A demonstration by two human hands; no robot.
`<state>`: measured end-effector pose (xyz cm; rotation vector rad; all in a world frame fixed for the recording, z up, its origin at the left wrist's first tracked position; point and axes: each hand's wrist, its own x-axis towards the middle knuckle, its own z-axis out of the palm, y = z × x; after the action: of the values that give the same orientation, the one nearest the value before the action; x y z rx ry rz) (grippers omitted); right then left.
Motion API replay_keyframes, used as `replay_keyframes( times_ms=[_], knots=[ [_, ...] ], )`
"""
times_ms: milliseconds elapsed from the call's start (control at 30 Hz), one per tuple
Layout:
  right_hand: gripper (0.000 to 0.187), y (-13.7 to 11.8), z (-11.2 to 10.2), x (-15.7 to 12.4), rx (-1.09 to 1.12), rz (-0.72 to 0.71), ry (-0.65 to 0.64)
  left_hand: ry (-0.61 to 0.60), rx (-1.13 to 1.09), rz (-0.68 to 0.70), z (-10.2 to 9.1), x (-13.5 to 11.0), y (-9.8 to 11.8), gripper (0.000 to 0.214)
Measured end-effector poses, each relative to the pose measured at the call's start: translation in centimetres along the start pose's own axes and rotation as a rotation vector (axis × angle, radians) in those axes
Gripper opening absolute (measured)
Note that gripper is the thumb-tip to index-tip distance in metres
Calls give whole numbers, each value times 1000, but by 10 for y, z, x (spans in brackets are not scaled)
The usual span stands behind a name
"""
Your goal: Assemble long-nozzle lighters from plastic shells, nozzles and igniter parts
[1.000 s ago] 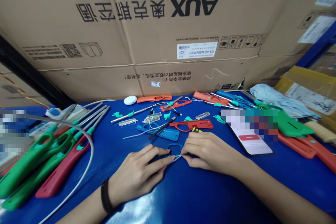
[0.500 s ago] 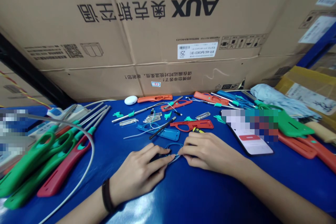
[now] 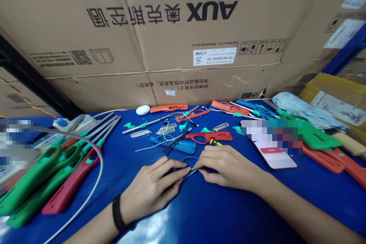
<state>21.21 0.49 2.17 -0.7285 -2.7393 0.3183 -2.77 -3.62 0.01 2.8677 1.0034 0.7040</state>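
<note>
Low over the blue tabletop, my left hand (image 3: 158, 185) and my right hand (image 3: 225, 166) meet, fingers closed at a blue lighter casing (image 3: 190, 158). Its looped part shows above the fingertips; the rest is mostly hidden. A small pale teal piece (image 3: 192, 169) sits between the fingertips, too covered to name. Just beyond lie a second blue casing half (image 3: 183, 146), a dark rod (image 3: 175, 140) across it, and a red casing half (image 3: 217, 136). A yellow and black tool handle (image 3: 215, 142) shows behind my right hand.
Assembled green lighters (image 3: 37, 175) and a red one (image 3: 68, 187) lie left, beside a white cable (image 3: 100, 171). Clear fuel tanks (image 3: 140, 133) and metal tubes are scattered behind. A phone (image 3: 274, 152) lies right, near more lighters. A large carton (image 3: 171, 45) stands at the back.
Both hands stay in nearly the same place, their fingertips shifting only slightly at the blue casing. The view has moved a little; the other parts lie as before.
</note>
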Motion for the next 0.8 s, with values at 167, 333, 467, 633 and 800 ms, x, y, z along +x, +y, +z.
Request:
replay_keyframes(
  times_ms=[167, 333, 467, 633, 800],
  knots=[
    [14, 1, 1, 0, 65, 32, 15, 3, -68, -55, 1, 3, 0, 29],
    [12, 2, 5, 1, 129, 82, 17, -16, -94, -73, 0, 4, -1, 29],
    [12, 2, 7, 1, 160, 84, 12, -26, -114, -91, 0, 4, -1, 28],
    [13, 2, 4, 2, 115, 91, -34, -20, -100, -81, 0, 4, 0, 28],
    [13, 2, 4, 2, 149, 78, -38, -36, -114, -109, -1, 3, 1, 27]
  ],
)
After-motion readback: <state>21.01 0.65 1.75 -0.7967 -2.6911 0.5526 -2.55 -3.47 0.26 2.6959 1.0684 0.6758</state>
